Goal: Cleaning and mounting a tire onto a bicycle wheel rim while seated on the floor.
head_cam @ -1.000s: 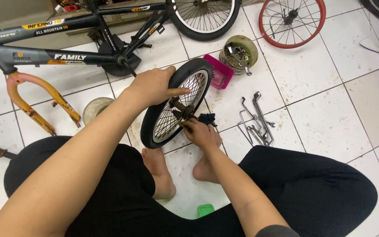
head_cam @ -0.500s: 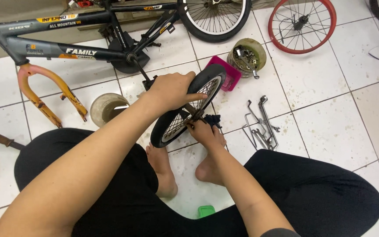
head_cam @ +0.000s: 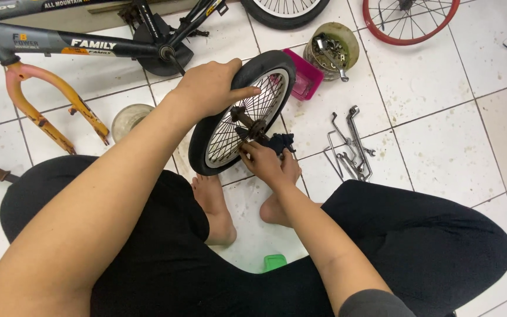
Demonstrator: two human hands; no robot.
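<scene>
A small bicycle wheel [head_cam: 277, 66] with a black tyre and silver spokes stands upright on the tiled floor between my bare feet. My left hand [head_cam: 209, 88] grips the top of the tyre and steadies it. My right hand [head_cam: 268, 164] is at the hub [head_cam: 252, 124], fingers closed on a dark tool or nut at the axle; what exactly it pinches is partly hidden. I sit cross-legged in black trousers.
A grey bicycle frame [head_cam: 89, 44] and an orange fork [head_cam: 48, 111] lie at the upper left. A pink tray [head_cam: 307, 76], a round tub of metal parts [head_cam: 333, 47], several wrenches [head_cam: 350, 149], a red-rimmed wheel [head_cam: 409, 17], a glass jar [head_cam: 129, 117] and a green lid [head_cam: 274, 262] surround me.
The view has shifted and drawn closer. My left hand stays on the tyre top and my right hand stays working at the hub; the wheel has tilted slightly.
</scene>
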